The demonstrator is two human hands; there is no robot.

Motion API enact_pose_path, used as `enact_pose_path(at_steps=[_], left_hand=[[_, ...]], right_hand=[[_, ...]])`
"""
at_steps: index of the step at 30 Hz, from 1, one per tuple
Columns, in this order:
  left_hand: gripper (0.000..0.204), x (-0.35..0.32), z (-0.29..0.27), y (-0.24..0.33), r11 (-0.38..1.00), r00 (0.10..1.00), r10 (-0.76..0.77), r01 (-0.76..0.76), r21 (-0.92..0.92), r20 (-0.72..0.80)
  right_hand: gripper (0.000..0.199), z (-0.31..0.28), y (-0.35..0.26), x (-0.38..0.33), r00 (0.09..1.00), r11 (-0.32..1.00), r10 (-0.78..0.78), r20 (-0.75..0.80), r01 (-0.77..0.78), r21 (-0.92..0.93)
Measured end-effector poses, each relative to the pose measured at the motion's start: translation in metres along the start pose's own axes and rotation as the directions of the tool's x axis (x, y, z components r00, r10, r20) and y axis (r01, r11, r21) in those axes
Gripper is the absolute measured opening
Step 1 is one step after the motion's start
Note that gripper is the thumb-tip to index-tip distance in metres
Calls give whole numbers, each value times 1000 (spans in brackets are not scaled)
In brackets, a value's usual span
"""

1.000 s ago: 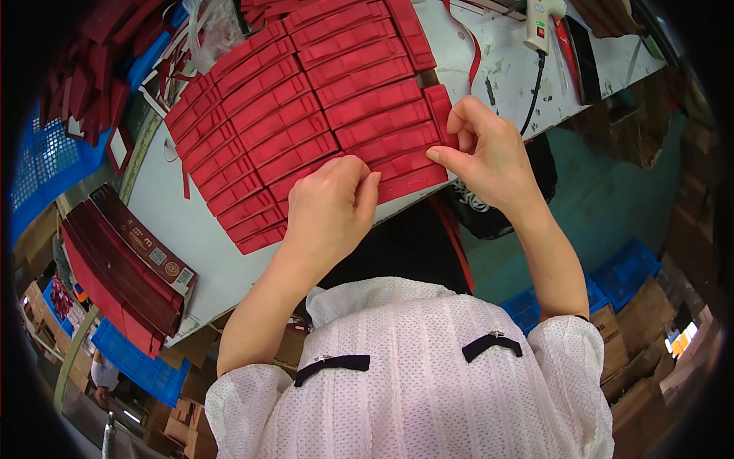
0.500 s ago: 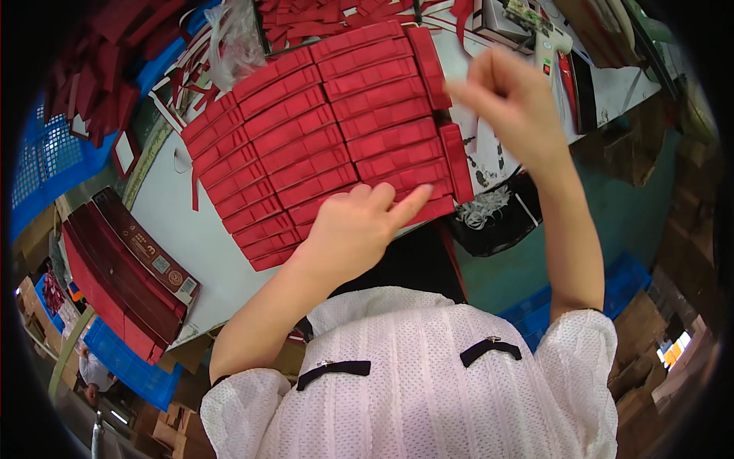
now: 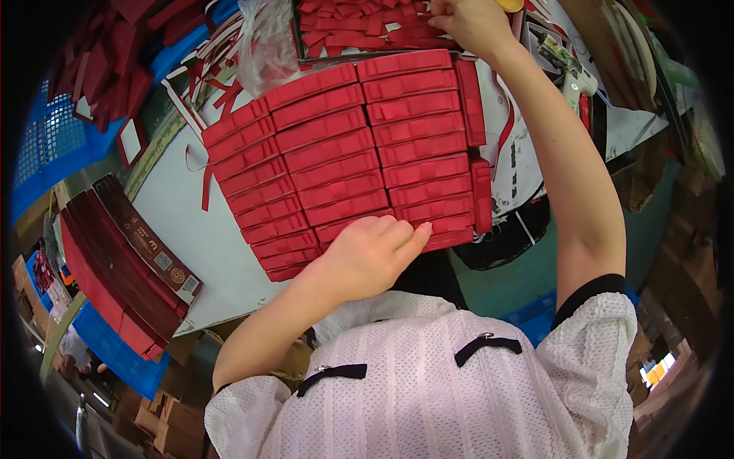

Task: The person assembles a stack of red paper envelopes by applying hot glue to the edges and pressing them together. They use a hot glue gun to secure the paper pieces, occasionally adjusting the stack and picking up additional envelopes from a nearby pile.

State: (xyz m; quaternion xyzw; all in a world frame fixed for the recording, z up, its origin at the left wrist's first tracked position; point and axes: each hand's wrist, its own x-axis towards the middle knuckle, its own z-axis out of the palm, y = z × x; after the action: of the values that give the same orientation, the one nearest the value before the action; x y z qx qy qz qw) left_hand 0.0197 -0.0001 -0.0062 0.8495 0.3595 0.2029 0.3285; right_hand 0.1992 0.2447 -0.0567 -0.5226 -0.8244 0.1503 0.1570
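Rows of narrow red boxes with flat ribbon bows cover the middle of the white table. Two more red boxes stand along the block's right side. My left hand rests against the block's near edge, its fingers curled; what lies under them is hidden. At the far side, my right hand reaches over a dark-rimmed tray heaped with small red ribbon pieces. Its fingertips are bent together among the pieces. Whatever is between them is too small to make out.
Long dark red cartons lie at the left, near blue crates. Clear plastic wrap and loose ribbon strips sit at the back left. A glue gun lies at the back right. A black bag hangs by the table's right edge.
My right hand has moved from beside the block's right edge away to the far tray. My left hand stays at the near edge, its index finger now more curled. The view has shifted slightly.
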Motion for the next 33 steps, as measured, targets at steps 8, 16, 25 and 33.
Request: enact_pose_path(at_steps=[8,16,25,33], left_hand=[[29,82,-37,-17,875,713,-408,130,-466,-570],[10,46,-19,18,941,937,-305,270,-202,-168],[12,-4,26,40,913,912,-407,406,-37,-53],[17,0,32,40,884,885,-461,465,54,-66]], right_hand=[[15,-79,-49,-65,923,736,-42,382,-230,637],[11,-100,-65,-167,850,600,-29,525,-406,689],[11,-87,-49,-251,820,220,450,355,-487,845],[9,-72,-55,-275,816,231,499,292,-450,863]])
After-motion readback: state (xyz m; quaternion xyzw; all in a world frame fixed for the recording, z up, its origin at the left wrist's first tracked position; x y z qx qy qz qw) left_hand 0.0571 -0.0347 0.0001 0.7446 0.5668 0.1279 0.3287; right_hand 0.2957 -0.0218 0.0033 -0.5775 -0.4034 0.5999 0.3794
